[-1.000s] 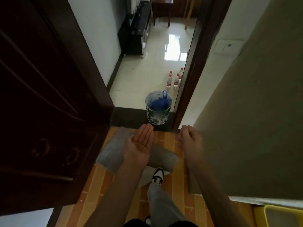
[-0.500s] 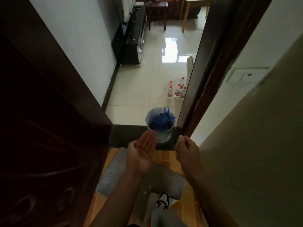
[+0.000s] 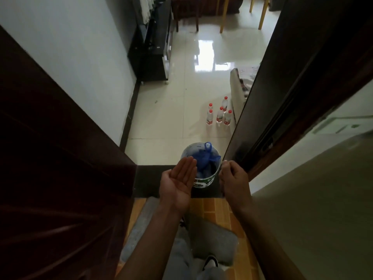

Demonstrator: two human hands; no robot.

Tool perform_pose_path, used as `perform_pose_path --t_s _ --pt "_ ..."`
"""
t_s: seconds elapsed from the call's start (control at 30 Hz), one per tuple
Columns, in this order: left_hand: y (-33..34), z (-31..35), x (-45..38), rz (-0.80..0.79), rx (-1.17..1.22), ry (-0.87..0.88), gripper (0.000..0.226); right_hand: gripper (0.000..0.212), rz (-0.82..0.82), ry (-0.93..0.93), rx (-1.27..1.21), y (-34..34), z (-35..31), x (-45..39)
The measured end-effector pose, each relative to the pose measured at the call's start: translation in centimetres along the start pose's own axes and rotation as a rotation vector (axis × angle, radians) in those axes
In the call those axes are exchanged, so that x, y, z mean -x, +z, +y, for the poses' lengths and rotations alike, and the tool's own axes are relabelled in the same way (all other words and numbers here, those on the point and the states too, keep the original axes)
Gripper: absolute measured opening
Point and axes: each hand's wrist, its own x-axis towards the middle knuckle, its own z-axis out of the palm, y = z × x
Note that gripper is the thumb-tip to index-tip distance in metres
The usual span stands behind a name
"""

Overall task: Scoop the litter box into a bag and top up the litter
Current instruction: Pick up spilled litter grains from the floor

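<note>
Your left hand (image 3: 178, 182) is palm-up, fingers straight and together, holding nothing visible. Your right hand (image 3: 234, 179) is clenched, knuckles up, fingertips tucked; whether anything small is pinched inside, you cannot tell.

Change over the last second: the view has advanced toward the doorway. The round bin (image 3: 201, 179) with the blue bag (image 3: 205, 158) was well ahead of both hands; now your left fingertips overlap its near rim in the view, and the right fist sits just beside its right edge. Hand shapes are unchanged. The grey mat (image 3: 214, 243) has slid down the frame under your leg. Judgement: you are walking up to the bin, so the step in hand looks like fetching or reaching the bag, not scooping yet.

Task things: the bag is in the bin, on the dark threshold (image 3: 149, 178) by the door frame (image 3: 282, 110). No litter box, scoop or litter supply is visible here, so scooping and topping up appear not yet begun.

Containers:
- Bin: white wall with green print, lined or stuffed with the blue bag, one loop of it sticking up at the far rim. Contents under the plastic hidden.
- Five red-capped bottles (image 3: 219, 115) stand clustered on the pale tile beyond, well apart from the bin; they look clear, fill level unclear.
</note>
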Motion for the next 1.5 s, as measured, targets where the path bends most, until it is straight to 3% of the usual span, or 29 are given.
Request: perform_pose_path --t_s 0.2,0.4,0.77,1.17,1.5 --pt "1.6 2.9 -9.6 0.012 -0.028 -0.065 0.054 0.034 0.117 0.000 0.044 2.8 0.7 -7.9" --pt "1.9 4.0 -20.8 0.068 -0.085 -0.088 0.054 0.037 0.193 0.036 0.076 5.2 5.4 -16.0" --pt "-0.9 -0.4 -36.8 0.160 -0.365 -0.031 0.056 0.037 0.206 0.016 0.210 6.6 15.0 -25.9" --pt "-5.4 -3.6 -45.1 0.113 -0.689 0.192 0.056 0.038 0.228 0.011 0.346 5.9 24.3 -31.2" --pt "-7.2 -4.8 -47.5 0.021 -1.055 0.448 0.053 0.037 0.237 0.024 0.394 5.7 27.2 -32.5"
